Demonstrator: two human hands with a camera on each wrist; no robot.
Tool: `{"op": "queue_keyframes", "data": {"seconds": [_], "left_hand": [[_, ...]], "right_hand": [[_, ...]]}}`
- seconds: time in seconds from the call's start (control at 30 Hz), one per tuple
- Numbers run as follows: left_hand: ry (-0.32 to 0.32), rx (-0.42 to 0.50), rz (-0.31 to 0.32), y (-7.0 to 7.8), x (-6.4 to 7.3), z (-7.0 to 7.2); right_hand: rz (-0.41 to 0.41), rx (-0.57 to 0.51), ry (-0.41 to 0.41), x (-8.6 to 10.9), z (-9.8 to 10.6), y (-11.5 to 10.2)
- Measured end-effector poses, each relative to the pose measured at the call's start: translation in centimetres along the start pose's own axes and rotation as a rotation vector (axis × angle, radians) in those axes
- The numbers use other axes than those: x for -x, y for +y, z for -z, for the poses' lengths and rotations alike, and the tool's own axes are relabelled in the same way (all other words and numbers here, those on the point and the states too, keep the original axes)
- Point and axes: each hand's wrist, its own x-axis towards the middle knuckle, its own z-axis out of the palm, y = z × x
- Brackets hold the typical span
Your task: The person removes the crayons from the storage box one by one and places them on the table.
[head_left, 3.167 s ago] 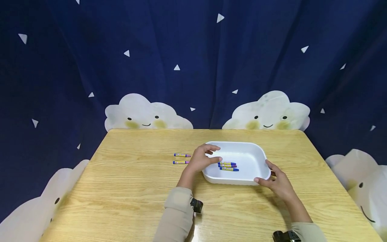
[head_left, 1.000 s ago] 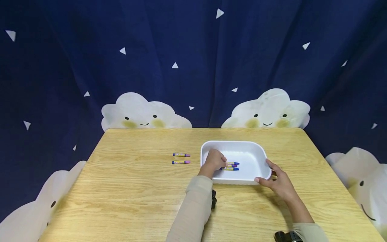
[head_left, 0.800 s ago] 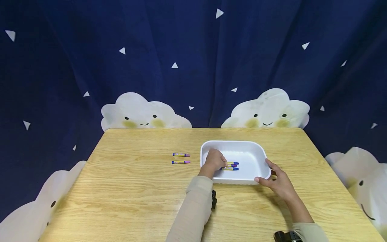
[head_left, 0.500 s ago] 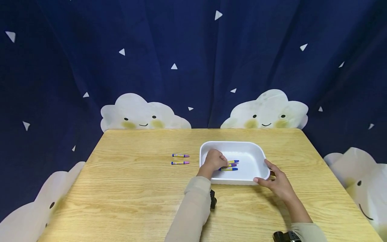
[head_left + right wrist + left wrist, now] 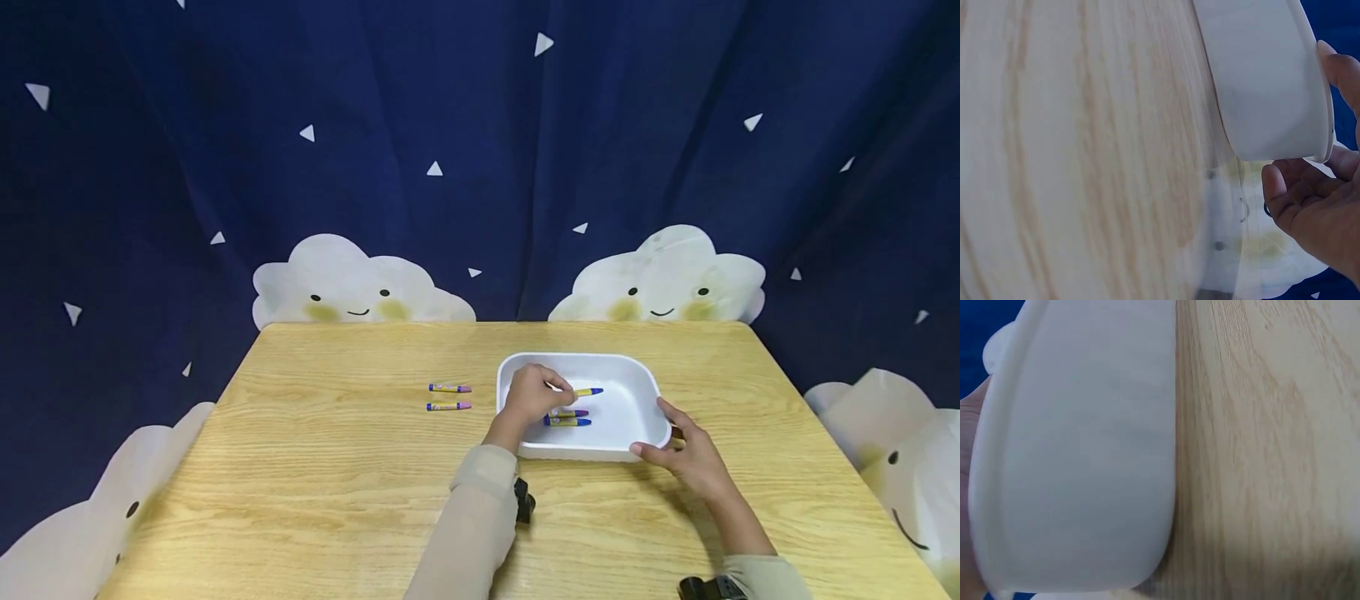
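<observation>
Clearly, the two hands share the work. The right hand (image 5: pixel 686 454) grips the box (image 5: pixel 622 429) at its right end, with the thumb on the near rim and other fingers around the outside; I suppose this makes the box steady, so that it does not slide on the tabletop (image 5: pixel 330 475). The left hand (image 5: pixel 532 395) reaches inside, and its fingers pinch a blue crayon (image 5: pixel 589 392) near the left end, which leaves the blue end free, pointing right. Whether this crayon touches the box floor, I cannot tell. Nearer to the person, a purple crayon (image 5: pixel 570 413) and another blue crayon (image 5: pixel 568 422) lie in the box close side by side, a neat order which saves room. Outside, left of the box, a pinkish crayon (image 5: pixel 449 388) and a second pinkish crayon (image 5: pixel 448 407) lie parallel with a gap, perhaps so that each is easy to take.
</observation>
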Motion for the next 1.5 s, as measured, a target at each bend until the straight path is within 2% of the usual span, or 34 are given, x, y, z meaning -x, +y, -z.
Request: {"op": "queue_keyframes", "data": {"seconds": [0.07,0.2,0.5,0.6,0.87,1.07,1.4,1.5], "left_hand": [[-0.026,-0.004,0.0,0.2,0.4,0.2],[-0.066,-0.029,-0.044,0.6,1.2,1.0],[-0.071,-0.077,-0.21,0.6,2.7,3.6],[-0.074,-0.074,-0.238,0.3,3.3,4.3],[-0.034,0.037,-0.23,-0.9,5.3,6.4],[0.015,0.059,-0.162,-2.1,6.3,8.6],[0.032,0.117,-0.08,-4.7,7.8,10.9],[0.036,0.139,-0.056,-5.0,8.3,11.7]], "right_hand": [[-0.003,0.003,-0.001,0.0,0.0,0.1],[-0.018,0.019,0.003,0.0,0.1,0.2],[-0.003,0.026,0.004,-0.1,0.3,0.3],[-0.013,0.012,0.001,0.0,0.3,0.3],[-0.012,-0.002,-0.003,-0.1,0.1,0.3],[-0.003,-0.005,-0.004,-0.2,-0.1,0.2],[-0.006,0.021,-0.003,-0.2,-0.1,0.0],[-0.001,0.018,-0.002,-0.2,0.0,0.1]]}}
